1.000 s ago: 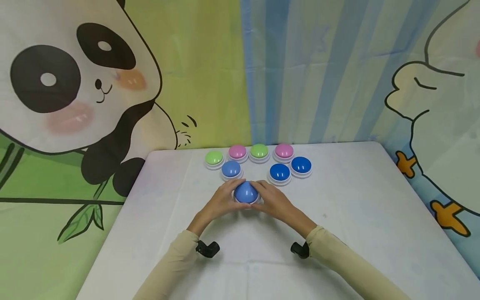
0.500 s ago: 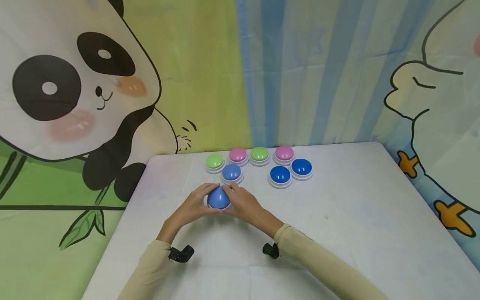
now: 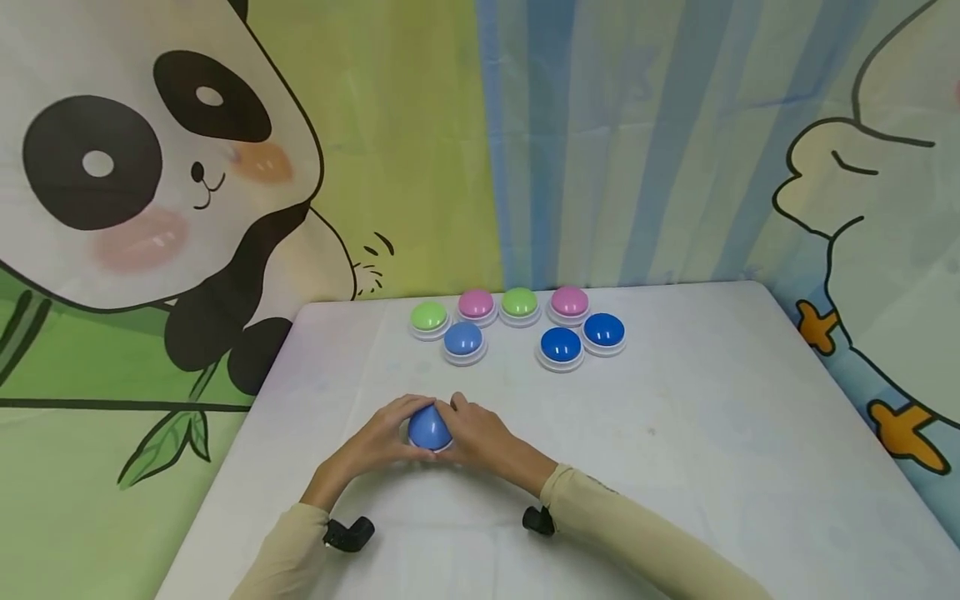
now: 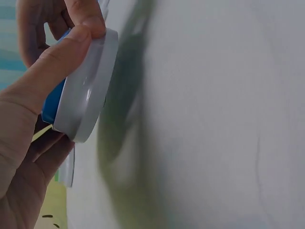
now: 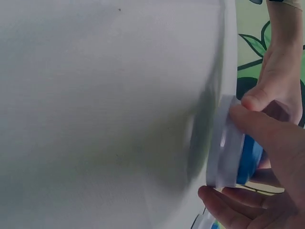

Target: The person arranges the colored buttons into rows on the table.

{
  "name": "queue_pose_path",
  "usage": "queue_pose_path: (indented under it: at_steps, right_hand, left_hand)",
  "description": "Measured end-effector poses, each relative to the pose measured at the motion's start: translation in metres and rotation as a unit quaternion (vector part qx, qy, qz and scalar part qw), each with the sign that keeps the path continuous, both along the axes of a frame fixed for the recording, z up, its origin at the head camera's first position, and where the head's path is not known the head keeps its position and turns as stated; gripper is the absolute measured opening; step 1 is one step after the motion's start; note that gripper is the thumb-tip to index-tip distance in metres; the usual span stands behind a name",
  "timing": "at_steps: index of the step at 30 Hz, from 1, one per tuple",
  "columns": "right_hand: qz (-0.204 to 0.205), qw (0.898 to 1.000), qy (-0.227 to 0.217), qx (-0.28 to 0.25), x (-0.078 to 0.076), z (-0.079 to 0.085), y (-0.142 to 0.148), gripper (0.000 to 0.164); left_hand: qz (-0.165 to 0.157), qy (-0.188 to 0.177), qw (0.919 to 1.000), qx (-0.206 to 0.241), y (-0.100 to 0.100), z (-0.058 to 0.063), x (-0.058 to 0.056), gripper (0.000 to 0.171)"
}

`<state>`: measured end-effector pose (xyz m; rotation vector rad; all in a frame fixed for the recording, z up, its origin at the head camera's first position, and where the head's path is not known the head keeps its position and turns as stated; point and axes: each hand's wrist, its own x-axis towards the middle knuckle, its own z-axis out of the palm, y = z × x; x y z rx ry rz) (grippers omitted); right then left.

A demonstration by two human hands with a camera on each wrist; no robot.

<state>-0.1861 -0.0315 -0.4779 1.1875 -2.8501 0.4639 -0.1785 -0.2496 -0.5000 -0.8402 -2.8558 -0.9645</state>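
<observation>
**A held button [image 3: 429, 428], gripped from both sides**

Take the light-blue button [image 3: 463, 338] on the table [image 3: 675, 467] as the landmark. Left of it and nearer the person, the left hand [image 3: 377, 437] curls round its side of the held button, thumb on the white base. The held button is next, in front of the landmark and a little to its left. Then, in front of the landmark and slightly right, the right hand [image 3: 480, 433] curls in from the opposite side; the two thumbs appear to meet at the near edge of the base.

To hold it well, both hands should share the load evenly and grip mainly by the base, since a dome like this probably gives when pressed. The base seems to be off the table, judging by the shadow in the wrist views (whether it is quite level, I cannot tell), so a steady, even grip matters.

The held button has a smooth, glossy blue dome on a stepped, round white base with a soft sheen. Its blue comes close to the landmark's. Right of the landmark, the nearer dark-blue button [image 3: 561, 344] and the farther dark-blue button [image 3: 604, 330] both look deeper in colour.
</observation>
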Motion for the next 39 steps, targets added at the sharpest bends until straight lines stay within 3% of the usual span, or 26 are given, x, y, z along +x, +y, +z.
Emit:
queue_pose_path:
  at_steps: [8,17,28,33,36,39]
  right_hand:
    - [0.016,1.0,-0.005,0.017,-0.005,-0.008,0.0,0.075]
    - [0.008,0.999,-0.007,0.037,-0.009,-0.011,-0.005,0.075]
    - [0.011,0.999,-0.025,0.03,-0.01,-0.011,-0.004,0.075]
    - [-0.001,0.999,-0.047,0.026,-0.016,-0.009,0.002,0.073]
    - [-0.021,0.998,-0.058,0.013,-0.024,-0.005,0.007,0.072]
    - [-0.046,0.996,-0.072,-0.001,-0.038,-0.001,0.012,0.071]
  left_hand:
    - [-0.036,0.004,0.9993,0.006,-0.007,-0.016,-0.009,0.085]
    - [-0.026,-0.017,0.9995,-0.003,-0.009,-0.013,-0.009,0.086]
    - [-0.009,-0.048,0.9988,-0.005,-0.013,-0.018,-0.004,0.086]
    - [0.027,-0.084,0.9961,-0.005,-0.01,-0.013,-0.003,0.089]
    - [0.081,-0.103,0.9914,0.004,-0.007,-0.006,-0.008,0.082]
    - [0.134,-0.101,0.9858,0.003,-0.004,0.001,-0.021,0.077]
